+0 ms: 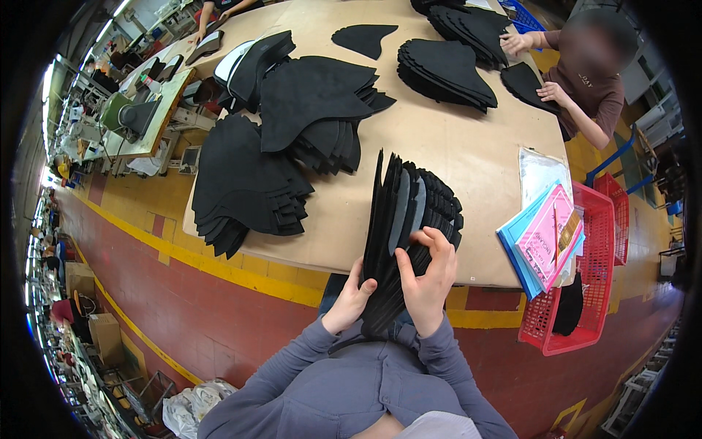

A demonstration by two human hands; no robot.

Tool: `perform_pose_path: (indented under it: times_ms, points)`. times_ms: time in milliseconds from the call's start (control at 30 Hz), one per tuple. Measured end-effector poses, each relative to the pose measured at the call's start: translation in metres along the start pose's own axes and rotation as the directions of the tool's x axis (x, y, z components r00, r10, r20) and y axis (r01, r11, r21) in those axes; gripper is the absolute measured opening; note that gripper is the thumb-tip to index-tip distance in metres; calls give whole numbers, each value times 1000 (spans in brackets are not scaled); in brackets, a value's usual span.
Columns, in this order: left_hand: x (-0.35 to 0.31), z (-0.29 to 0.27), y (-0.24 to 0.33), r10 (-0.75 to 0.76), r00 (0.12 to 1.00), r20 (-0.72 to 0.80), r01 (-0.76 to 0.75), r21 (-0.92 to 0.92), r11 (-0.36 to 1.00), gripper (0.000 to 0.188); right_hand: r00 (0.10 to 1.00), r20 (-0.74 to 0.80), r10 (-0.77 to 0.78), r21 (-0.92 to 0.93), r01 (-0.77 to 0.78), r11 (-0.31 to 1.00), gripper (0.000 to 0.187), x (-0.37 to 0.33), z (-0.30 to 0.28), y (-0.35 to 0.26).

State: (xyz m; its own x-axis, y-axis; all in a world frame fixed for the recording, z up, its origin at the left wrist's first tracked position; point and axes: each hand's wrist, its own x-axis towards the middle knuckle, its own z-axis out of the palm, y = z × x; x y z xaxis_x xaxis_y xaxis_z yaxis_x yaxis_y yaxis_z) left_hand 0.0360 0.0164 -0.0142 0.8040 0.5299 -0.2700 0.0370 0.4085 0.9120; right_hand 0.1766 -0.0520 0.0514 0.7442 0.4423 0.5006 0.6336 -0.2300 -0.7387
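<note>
In front of me a thick stack of black cut pieces (376, 219) stands on edge over the table's near edge, its layers fanned apart. Some grey faces show between the layers. My left hand (349, 301) grips the stack's lower left side, thumb toward me and fingers partly hidden behind it. On the right side my right hand (428, 282) is closed on the layers, its thumb and index finger bent together at their edges. More black pieces lie in a fanned pile (241, 172) to the left, and another pile (314, 99) lies behind that one.
Across the table a person (596, 73) handles black pieces beside a stack (446, 73). A single black piece (365, 38) lies at the far middle. Pink and blue notebooks (545, 241) with a pen rest at the right corner, by a red plastic basket (537, 322).
</note>
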Motion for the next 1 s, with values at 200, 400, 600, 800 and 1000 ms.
perform_pose_path:
  times_ms: [200,400,600,800,1000]
  points:
    - [2,-11,-17,0,999,-32,2,37,999,83,995,80,-56,-117,66,991,40,-1,-1,-1]
    - [1,-10,-6,-13,1000,-10,13,27,1000,82,995,94,33,-110,-23,994,48,3,-2,-13]
    - [3,-13,-15,12,1000,3,-13,38,999,89,999,19,36,-70,-34,997,44,-1,1,-10]
    - [0,-3,-9,83,996,38,-84,28,996,97,989,142,-32,-255,68,964,35,-4,-9,-9]
    - [0,6,5,92,995,35,-94,75,993,97,995,88,38,-172,-23,985,39,3,-11,-13]
